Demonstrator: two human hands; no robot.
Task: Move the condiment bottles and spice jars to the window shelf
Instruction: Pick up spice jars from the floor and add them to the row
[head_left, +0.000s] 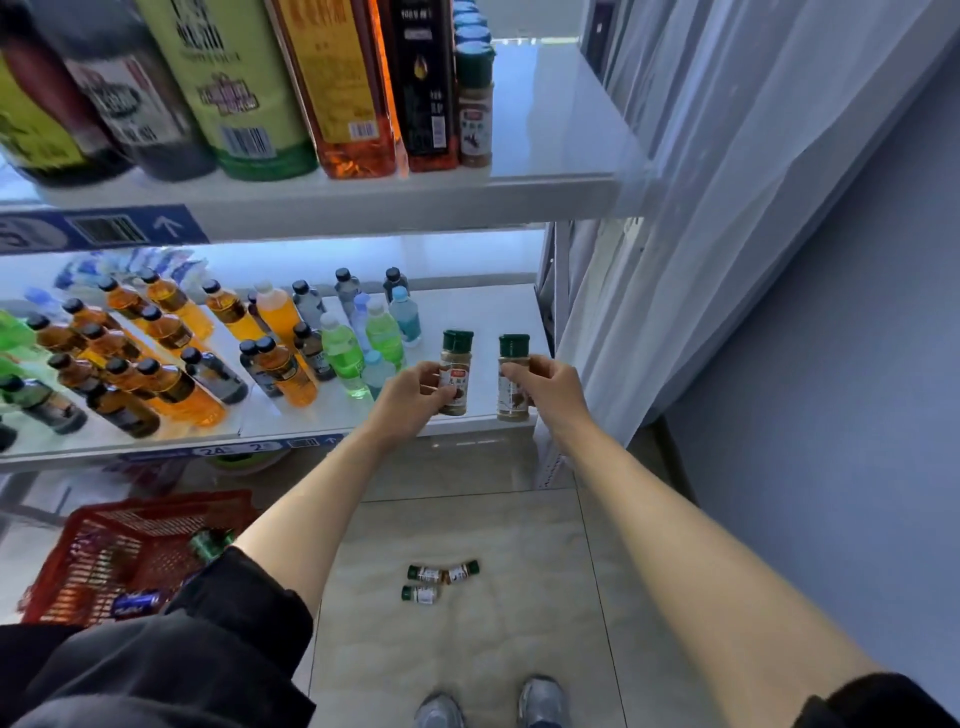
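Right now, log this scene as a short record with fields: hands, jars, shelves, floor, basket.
left hand: left hand grips the left spice jar, upright
right hand: right hand grips the right spice jar, upright
upper shelf: upper shelf carries large condiment bottles and a row of shelved spice jars
lower shelf: lower shelf carries drink bottles
floor: three floor jars lie on their sides
basket: red basket at lower left, contents blurred
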